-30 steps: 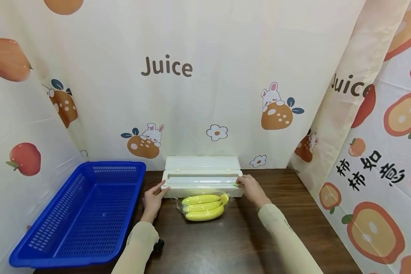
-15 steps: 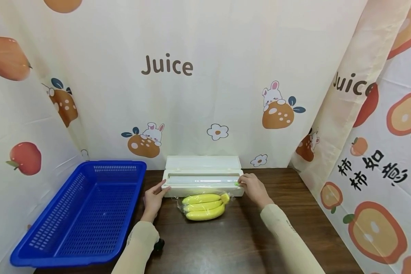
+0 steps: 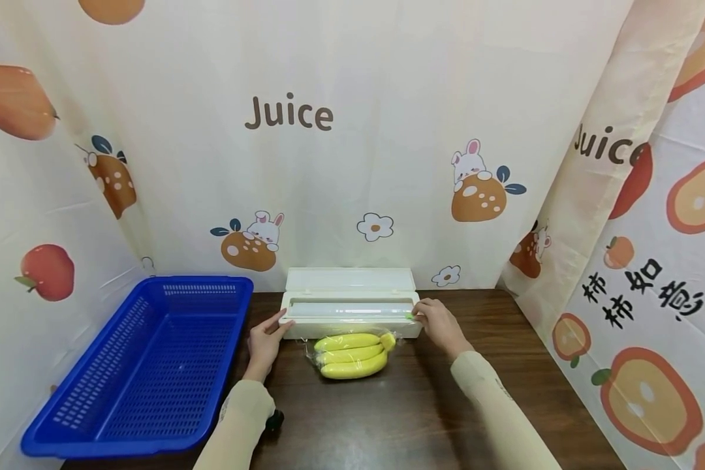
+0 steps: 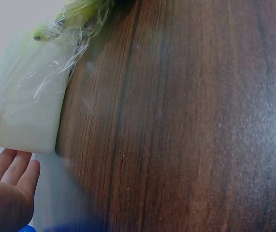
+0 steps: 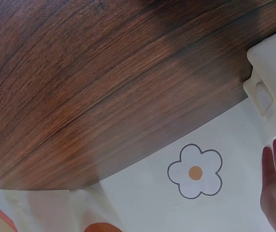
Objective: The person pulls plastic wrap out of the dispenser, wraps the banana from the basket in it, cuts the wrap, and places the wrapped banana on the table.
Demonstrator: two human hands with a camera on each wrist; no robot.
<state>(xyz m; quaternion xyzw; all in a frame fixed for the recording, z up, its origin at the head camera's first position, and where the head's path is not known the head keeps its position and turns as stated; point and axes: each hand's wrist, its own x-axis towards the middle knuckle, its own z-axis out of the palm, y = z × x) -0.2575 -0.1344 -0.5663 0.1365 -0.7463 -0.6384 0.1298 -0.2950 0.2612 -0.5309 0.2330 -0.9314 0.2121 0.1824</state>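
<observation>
In the head view, a white cling film dispenser (image 3: 352, 328) lies at the table's back with its lid raised and a film roll inside. My left hand (image 3: 264, 343) holds its left end; in the left wrist view the fingers (image 4: 18, 166) touch the end face. With my right hand (image 3: 440, 324) I pinch a small green slider (image 3: 410, 316) near the right end of the front edge. A bunch of bananas (image 3: 352, 356) lies in front of the dispenser, covered in clear film. The right wrist view shows my right fingers only partly, so the slider is hidden there.
A blue plastic basket (image 3: 241, 307) stands to the left on the brown wooden table (image 3: 358, 431). Behind rises a printed cloth (image 3: 358, 163), close to the dispenser's raised lid. A small black object (image 3: 275, 420) sits beside my left sleeve.
</observation>
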